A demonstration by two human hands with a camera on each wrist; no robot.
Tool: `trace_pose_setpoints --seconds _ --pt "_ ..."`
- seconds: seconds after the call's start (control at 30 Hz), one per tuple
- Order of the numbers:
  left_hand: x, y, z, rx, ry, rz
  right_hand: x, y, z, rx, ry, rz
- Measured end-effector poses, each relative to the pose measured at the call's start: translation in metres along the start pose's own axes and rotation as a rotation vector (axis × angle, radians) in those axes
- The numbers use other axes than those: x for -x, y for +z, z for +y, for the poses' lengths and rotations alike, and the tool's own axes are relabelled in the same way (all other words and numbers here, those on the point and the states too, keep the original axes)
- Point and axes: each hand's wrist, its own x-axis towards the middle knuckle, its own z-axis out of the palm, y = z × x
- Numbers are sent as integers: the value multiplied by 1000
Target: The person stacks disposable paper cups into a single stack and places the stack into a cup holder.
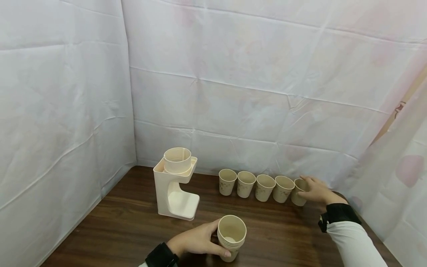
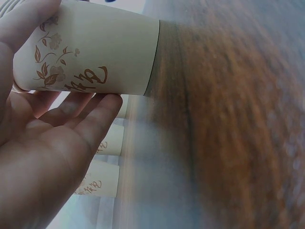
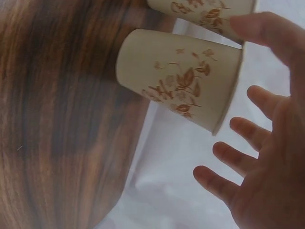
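Near the front of the table my left hand (image 1: pixel 201 239) grips a stack of nested beige paper cups (image 1: pixel 232 230), thumb on one side and fingers on the other. In the left wrist view, a brown flower print shows on the outer paper cup (image 2: pixel 90 47). At the back, several more paper cups stand upright in a row. My right hand (image 1: pixel 315 190) is at the rightmost paper cup (image 1: pixel 298 198) of that row. The right wrist view shows its fingers spread apart beside that cup (image 3: pixel 176 78), without curling round it; the thumb overlaps the neighbouring cup (image 3: pixel 209 14).
A cream-coloured stand (image 1: pixel 161 193) with a round open holder (image 1: pixel 178 163) on top sits left of the row. White cloth (image 1: pixel 233 92) hangs behind and at both sides of the dark wooden table (image 1: pixel 123 222).
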Motion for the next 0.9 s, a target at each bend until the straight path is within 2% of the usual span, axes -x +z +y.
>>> trace_pose_setpoints --seconds 0.33,0.6,0.9 --pt "1 0 -2 1 8 -5 -1 8 -2 -39 -13 -34" --pt "1 0 -2 15 2 -5 0 8 -4 -24 27 -31" --pt "1 0 -2 17 9 -4 0 7 -3 -75 62 -23"
